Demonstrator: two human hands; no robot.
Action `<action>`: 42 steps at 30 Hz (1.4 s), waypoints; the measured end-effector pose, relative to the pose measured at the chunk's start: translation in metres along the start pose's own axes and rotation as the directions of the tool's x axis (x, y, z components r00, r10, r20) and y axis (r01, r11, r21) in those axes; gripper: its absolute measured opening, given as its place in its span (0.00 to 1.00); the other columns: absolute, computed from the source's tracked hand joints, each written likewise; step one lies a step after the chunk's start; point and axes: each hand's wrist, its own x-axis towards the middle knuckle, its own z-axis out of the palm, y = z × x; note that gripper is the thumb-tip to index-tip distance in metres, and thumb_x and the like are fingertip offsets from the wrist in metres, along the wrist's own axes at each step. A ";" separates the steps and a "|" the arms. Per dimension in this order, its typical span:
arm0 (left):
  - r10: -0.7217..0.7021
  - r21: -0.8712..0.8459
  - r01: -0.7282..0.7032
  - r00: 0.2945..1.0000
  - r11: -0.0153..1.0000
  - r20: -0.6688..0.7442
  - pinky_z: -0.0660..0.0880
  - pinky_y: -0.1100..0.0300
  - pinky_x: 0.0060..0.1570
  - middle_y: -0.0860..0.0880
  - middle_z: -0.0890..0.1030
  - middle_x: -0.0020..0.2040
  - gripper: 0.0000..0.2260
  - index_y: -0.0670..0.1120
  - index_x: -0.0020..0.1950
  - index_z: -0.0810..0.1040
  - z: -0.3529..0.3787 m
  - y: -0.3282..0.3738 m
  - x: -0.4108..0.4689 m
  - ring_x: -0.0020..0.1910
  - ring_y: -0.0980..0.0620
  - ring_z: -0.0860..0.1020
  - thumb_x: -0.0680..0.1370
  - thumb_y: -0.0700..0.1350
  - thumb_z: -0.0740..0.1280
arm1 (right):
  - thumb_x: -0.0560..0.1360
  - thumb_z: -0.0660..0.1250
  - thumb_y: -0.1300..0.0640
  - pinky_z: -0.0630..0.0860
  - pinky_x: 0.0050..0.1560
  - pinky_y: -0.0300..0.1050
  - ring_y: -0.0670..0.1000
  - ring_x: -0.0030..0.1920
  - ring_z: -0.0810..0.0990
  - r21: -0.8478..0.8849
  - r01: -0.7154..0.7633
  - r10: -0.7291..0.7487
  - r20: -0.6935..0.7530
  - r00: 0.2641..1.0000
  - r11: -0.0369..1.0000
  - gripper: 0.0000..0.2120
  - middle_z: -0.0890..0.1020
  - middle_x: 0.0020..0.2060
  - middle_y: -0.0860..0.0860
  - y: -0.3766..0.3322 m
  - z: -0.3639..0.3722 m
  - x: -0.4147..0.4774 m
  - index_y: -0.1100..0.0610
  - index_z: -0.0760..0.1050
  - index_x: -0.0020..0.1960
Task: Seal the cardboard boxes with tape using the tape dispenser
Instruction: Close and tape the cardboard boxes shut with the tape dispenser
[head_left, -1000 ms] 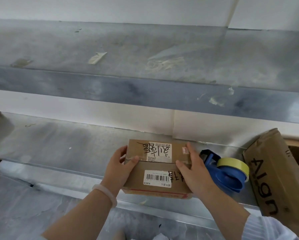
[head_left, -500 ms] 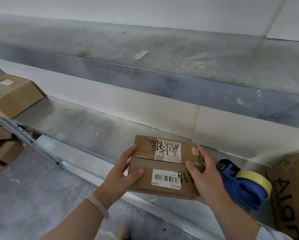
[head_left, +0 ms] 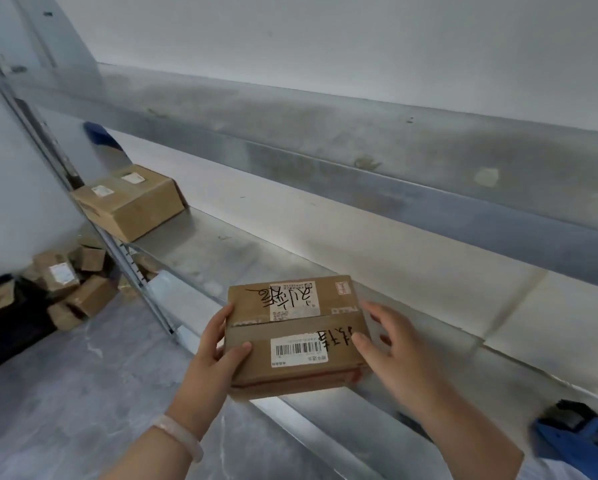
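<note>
Over the shelf's (head_left: 290, 258) front edge, your left hand (head_left: 214, 355) is gripping the box (head_left: 294, 336); right hand's (head_left: 391, 355) fingers (head_left: 363, 341) are spreading loose, nearer the dispenser (head_left: 581, 434).

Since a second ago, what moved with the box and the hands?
The small box came off the shelf, toward the left, away from the blue tape dispenser. The right hand loosened, fingers now spread at the box's right end. The left hand kept its grip on the left end. The dispenser stayed on the shelf; the view also swung left.
</note>
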 end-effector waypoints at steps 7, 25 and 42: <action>-0.017 -0.009 0.016 0.995 1.000 -0.098 0.76 0.70 0.38 0.61 0.76 0.59 0.24 0.68 0.63 0.70 -0.126 0.019 0.060 0.46 0.61 0.81 0.79 0.39 0.66 | 0.77 0.67 0.49 0.72 0.66 0.49 0.25 0.60 0.63 -0.071 0.134 -0.134 0.005 0.991 0.988 0.22 0.66 0.60 0.28 -0.078 0.123 0.061 0.40 0.68 0.69; -0.047 0.047 0.064 0.951 0.997 -0.306 0.72 0.43 0.64 0.52 0.67 0.69 0.28 0.69 0.67 0.62 -0.263 0.001 0.272 0.66 0.45 0.71 0.77 0.43 0.69 | 0.74 0.72 0.55 0.63 0.66 0.36 0.41 0.67 0.69 -0.182 0.199 -0.195 0.038 0.980 0.963 0.25 0.70 0.63 0.36 -0.176 0.316 0.229 0.45 0.70 0.69; -0.137 0.442 0.068 0.982 0.894 0.127 0.64 0.62 0.63 0.55 0.60 0.67 0.32 0.62 0.73 0.52 -0.327 -0.005 0.359 0.62 0.57 0.64 0.77 0.54 0.68 | 0.72 0.74 0.57 0.68 0.70 0.53 0.50 0.68 0.70 -0.223 -0.095 0.067 -0.129 0.989 0.970 0.27 0.73 0.67 0.47 -0.195 0.388 0.299 0.48 0.71 0.69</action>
